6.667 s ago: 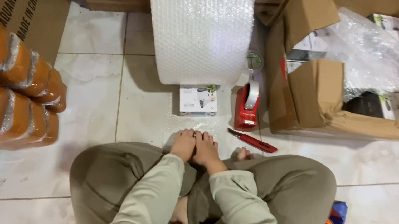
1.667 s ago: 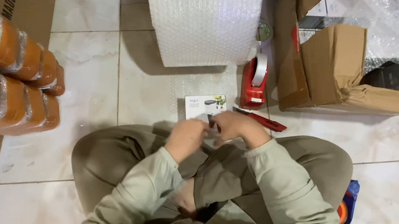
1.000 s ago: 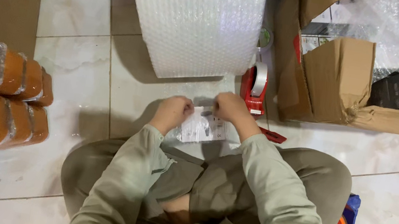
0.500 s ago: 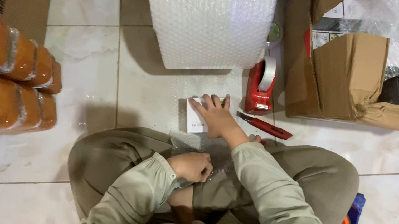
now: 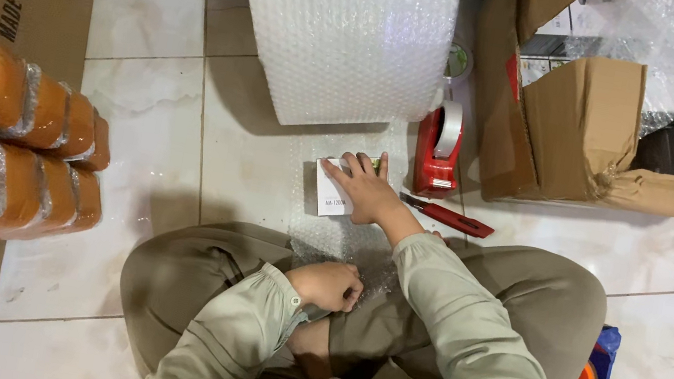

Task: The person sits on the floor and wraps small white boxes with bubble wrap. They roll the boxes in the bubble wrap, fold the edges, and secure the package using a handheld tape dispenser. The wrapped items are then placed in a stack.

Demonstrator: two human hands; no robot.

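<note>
In the head view, a small white cardboard box (image 5: 335, 187) is seen lying on a clear sheet of bubble wrap (image 5: 340, 240) spread over the pale marble-tiled floor (image 5: 137, 140), just in front of the seated person's crossed legs. The right hand (image 5: 366, 190) is laid flat on top of the box, fingers spread open and pressing down on it. The left hand (image 5: 328, 285) is held close to the lap, its fingers curled shut on the near edge of the bubble wrap sheet.

Behind the box, a large white roll of bubble wrap (image 5: 349, 29) is stood on the floor. Just beside the box on the right, a red tape dispenser (image 5: 438, 150) is placed, and a red utility knife (image 5: 446, 217) is lying near the right wrist. An open brown cardboard carton (image 5: 581, 129) is seen further right. Stacked orange bundles wrapped in clear film (image 5: 3, 137) are set well apart at the left.
</note>
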